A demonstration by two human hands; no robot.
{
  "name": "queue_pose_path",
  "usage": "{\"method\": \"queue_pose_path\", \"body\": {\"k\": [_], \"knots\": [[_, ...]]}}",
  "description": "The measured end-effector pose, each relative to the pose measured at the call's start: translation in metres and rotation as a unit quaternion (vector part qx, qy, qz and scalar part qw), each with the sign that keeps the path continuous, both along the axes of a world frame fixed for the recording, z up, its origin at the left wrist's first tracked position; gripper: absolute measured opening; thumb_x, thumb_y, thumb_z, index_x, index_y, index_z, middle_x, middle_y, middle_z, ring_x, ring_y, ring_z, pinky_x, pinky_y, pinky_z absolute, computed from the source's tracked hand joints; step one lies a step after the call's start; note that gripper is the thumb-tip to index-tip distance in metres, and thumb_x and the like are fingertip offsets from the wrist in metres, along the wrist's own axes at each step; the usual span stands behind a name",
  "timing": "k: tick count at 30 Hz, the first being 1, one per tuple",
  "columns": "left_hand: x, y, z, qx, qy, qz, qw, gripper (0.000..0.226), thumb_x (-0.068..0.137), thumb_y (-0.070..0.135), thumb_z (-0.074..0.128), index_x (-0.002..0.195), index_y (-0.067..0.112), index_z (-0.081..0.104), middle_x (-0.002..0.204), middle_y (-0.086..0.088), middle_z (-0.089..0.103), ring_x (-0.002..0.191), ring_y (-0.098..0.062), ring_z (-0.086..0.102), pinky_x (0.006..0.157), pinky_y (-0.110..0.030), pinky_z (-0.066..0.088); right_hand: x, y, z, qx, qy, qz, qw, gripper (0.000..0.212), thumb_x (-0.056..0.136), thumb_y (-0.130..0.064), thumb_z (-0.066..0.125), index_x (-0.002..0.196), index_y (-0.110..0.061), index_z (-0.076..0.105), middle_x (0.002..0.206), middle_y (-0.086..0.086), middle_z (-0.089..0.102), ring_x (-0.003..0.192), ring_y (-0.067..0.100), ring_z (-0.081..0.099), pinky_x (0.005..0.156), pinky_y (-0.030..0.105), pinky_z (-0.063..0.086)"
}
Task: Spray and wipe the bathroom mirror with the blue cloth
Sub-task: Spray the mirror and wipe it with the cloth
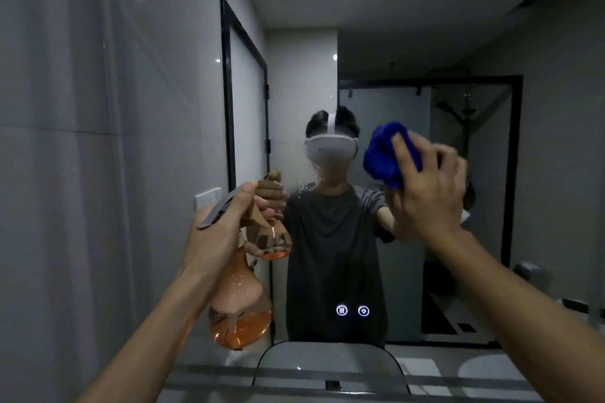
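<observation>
— Where was the bunched blue cloth (384,157)?

— High on the large wall mirror (376,42), pressed to the glass by the right hand (425,186), whose fingers curled over it — just right of the reflected person (332,239).

— And the left hand (226,222)?

— It gripped the neck of the clear orange-tinted spray bottle (240,298), near the mirror's left edge. Fine droplets (306,186) speckled the middle; bare glass stretched above, and two lit touch icons (353,310) sat low.
</observation>
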State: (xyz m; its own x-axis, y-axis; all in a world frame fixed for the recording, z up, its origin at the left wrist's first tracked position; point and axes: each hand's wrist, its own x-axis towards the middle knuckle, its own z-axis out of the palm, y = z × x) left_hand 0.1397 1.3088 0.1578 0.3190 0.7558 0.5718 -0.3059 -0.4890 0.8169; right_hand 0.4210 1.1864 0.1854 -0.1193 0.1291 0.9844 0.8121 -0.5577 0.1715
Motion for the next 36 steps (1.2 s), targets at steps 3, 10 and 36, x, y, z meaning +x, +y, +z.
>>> {"method": "queue_pose_path", "body": {"k": [3,10,36], "knots": [[-0.014,0.004,0.01,0.009,-0.019,-0.015,1.0,0.04,0.094,0.045,0.056,0.094,0.01,0.074,0.091,-0.009,0.077,0.089,-0.023,0.074,0.064,-0.036,0.055,-0.029,0.019,0.056,0.068,0.1,0.013,0.993,0.07,0.083,-0.031,0.047,0.15,-0.021,0.032,0.143,0.01,0.039,0.115,0.035,0.037,0.09,0.047,0.036],[-0.038,0.019,0.028,0.019,-0.046,-0.067,0.996,0.041,0.093,0.042,0.054,0.095,0.005,0.072,0.089,-0.012,0.077,0.083,-0.022,0.075,0.052,-0.028,0.055,-0.077,0.06,0.081,0.114,0.143,0.003,0.983,0.07,0.081,-0.03,0.042,0.15,-0.023,0.034,0.145,0.008,0.043,0.116,0.032,0.04,0.093,0.044,0.032],[-0.039,0.034,0.013,-0.007,-0.057,-0.039,0.998,0.04,0.093,0.041,0.056,0.094,0.005,0.073,0.092,-0.013,0.076,0.089,-0.025,0.074,0.058,-0.034,0.058,-0.063,0.057,0.128,0.117,0.087,-0.011,0.989,0.068,0.087,-0.035,0.051,0.151,-0.025,0.031,0.146,0.009,0.042,0.117,0.037,0.046,0.093,0.046,0.036]]}}
